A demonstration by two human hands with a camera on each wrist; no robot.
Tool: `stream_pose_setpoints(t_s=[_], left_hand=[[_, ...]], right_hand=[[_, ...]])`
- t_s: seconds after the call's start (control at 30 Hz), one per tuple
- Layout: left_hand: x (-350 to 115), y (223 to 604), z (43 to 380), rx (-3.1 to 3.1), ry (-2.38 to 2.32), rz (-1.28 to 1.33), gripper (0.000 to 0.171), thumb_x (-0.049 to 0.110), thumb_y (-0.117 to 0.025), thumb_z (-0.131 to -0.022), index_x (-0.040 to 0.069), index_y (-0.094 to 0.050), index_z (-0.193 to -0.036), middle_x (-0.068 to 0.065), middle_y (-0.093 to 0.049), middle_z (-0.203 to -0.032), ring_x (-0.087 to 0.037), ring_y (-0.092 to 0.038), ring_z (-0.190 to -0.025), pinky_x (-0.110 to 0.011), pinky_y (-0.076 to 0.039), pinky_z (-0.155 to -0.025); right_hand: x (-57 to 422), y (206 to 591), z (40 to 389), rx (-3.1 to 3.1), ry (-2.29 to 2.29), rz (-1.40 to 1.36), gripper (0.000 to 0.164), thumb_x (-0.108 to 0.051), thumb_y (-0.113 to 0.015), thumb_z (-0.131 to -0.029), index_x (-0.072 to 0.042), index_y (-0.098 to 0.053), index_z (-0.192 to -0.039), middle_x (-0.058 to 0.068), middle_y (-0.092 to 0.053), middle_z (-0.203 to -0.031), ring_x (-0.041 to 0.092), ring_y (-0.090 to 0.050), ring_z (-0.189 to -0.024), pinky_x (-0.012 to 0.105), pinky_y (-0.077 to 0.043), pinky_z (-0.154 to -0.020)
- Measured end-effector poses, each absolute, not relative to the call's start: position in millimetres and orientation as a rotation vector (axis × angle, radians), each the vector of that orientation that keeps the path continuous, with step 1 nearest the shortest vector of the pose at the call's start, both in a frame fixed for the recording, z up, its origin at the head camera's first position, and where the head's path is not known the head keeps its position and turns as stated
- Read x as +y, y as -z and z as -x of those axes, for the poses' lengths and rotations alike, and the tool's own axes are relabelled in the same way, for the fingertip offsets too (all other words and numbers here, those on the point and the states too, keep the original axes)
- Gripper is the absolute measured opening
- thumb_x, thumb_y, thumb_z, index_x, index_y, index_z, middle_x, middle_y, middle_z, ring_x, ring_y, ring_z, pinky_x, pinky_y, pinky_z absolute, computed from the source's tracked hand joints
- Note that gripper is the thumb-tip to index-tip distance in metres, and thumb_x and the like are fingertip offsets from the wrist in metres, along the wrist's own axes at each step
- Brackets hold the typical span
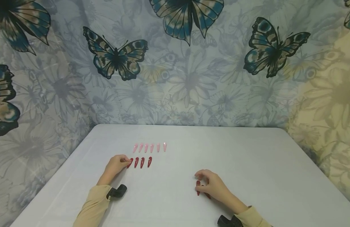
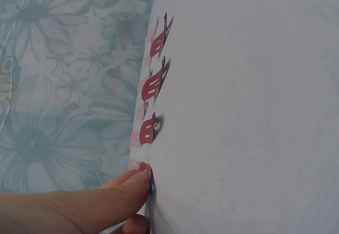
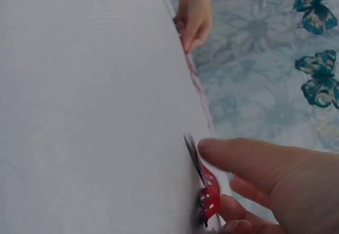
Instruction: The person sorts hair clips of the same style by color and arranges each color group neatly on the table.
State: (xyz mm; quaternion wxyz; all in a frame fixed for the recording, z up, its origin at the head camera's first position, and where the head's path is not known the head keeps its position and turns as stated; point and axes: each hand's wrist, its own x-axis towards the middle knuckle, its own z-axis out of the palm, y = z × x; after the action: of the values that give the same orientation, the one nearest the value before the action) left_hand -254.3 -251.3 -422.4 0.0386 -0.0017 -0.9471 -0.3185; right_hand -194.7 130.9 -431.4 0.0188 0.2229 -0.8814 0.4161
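My left hand (image 1: 116, 164) pinches a red snap hair clip (image 1: 130, 162) at the left end of a row of red clips (image 1: 142, 162). Thumb and finger meet on this clip (image 2: 144, 167) in the left wrist view. Behind that row lies a row of several pink hair clips (image 1: 146, 148). Farther right, my right hand (image 1: 216, 188) is low over two red hair clips (image 1: 198, 192), its thumb crossing one and its forefinger apart from the thumb. In the right wrist view, a red clip (image 3: 210, 197) shows between thumb and fingers, with part of the hand cut off.
A white table (image 1: 175, 208) carries the clips, its far edge against a floral, butterfly-print backdrop (image 1: 189, 78). Black devices sit at the left wrist (image 1: 117, 191) and right wrist (image 1: 229, 221).
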Motion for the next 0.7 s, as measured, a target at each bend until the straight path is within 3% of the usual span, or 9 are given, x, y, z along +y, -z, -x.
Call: stream_pose_setpoints(t_s=[0.2, 0.47, 0.7], left_hand=[[-252.2, 422.7, 255.8, -2.914, 0.968, 0.001, 0.009, 0.012, -0.067, -0.079, 0.007, -0.063, -0.072, 0.0, -0.054, -0.068, -0.018, -0.045, -0.065, -0.033, -0.036, -0.06], [-251.2, 421.1, 256.6, -2.919, 0.991, -0.005, 0.012, 0.012, -0.067, -0.08, 0.007, -0.061, -0.07, 0.001, -0.049, -0.064, -0.017, -0.042, -0.063, -0.031, -0.034, -0.058], [-250.9, 422.5, 255.8, -2.935, 1.0, -0.039, 0.014, 0.013, -0.066, -0.08, 0.008, -0.06, -0.069, 0.001, -0.049, -0.065, -0.018, -0.043, -0.064, -0.031, -0.034, -0.058]], right_hand=[[130.4, 423.8, 194.8, -2.823, -1.26, -0.647, 0.047, -0.025, -0.08, -0.065, -0.004, -0.054, -0.098, 0.0, -0.052, -0.085, 0.007, -0.037, -0.055, 0.023, -0.034, -0.047], [130.4, 424.6, 194.0, -2.852, -1.262, -0.659, 0.032, -0.015, -0.079, -0.066, -0.009, -0.057, -0.088, -0.004, -0.05, -0.078, 0.008, -0.036, -0.056, 0.024, -0.034, -0.048], [128.1, 426.8, 191.2, -2.8, -1.286, -0.7, 0.031, -0.011, -0.078, -0.067, -0.011, -0.056, -0.09, -0.004, -0.051, -0.077, 0.006, -0.037, -0.053, 0.023, -0.036, -0.045]])
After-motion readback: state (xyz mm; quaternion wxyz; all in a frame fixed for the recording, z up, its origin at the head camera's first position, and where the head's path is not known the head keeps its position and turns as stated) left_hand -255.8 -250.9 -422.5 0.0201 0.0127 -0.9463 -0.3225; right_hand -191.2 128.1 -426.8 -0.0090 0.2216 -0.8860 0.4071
